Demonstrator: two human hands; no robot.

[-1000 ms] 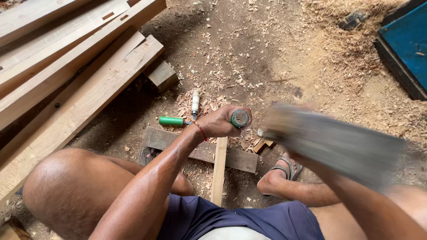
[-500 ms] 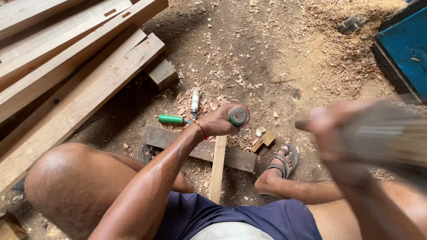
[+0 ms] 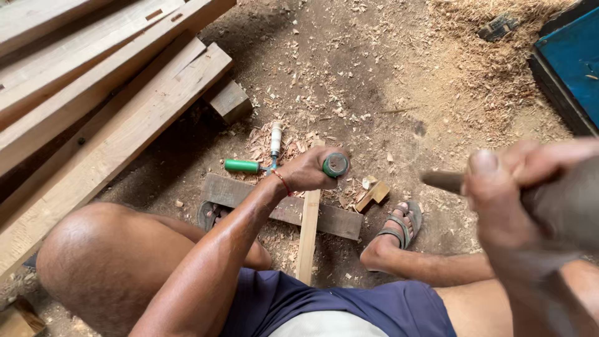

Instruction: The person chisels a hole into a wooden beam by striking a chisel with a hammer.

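Observation:
My left hand (image 3: 307, 170) is closed around a green-handled chisel (image 3: 336, 165) that stands upright on a narrow wooden strip (image 3: 307, 240). The strip lies across a dark flat board (image 3: 228, 190) on the ground between my feet. My right hand (image 3: 502, 187) is raised close to the camera at the right. It grips a blurred wooden mallet (image 3: 564, 206), and the end of the handle pokes out to the left of the fist. The chisel's blade is hidden under my left hand.
A green-handled tool (image 3: 242, 166) and a white-handled tool (image 3: 276, 137) lie in the shavings behind the board. A small wood offcut (image 3: 373, 195) lies by my sandalled right foot (image 3: 399, 228). Long planks (image 3: 93, 125) and a wood block (image 3: 231, 101) are at the left, a blue box (image 3: 574, 62) at the far right.
My right hand with the mallet has swung up and to the right, closer to the camera. My left hand and the chisel have stayed in place.

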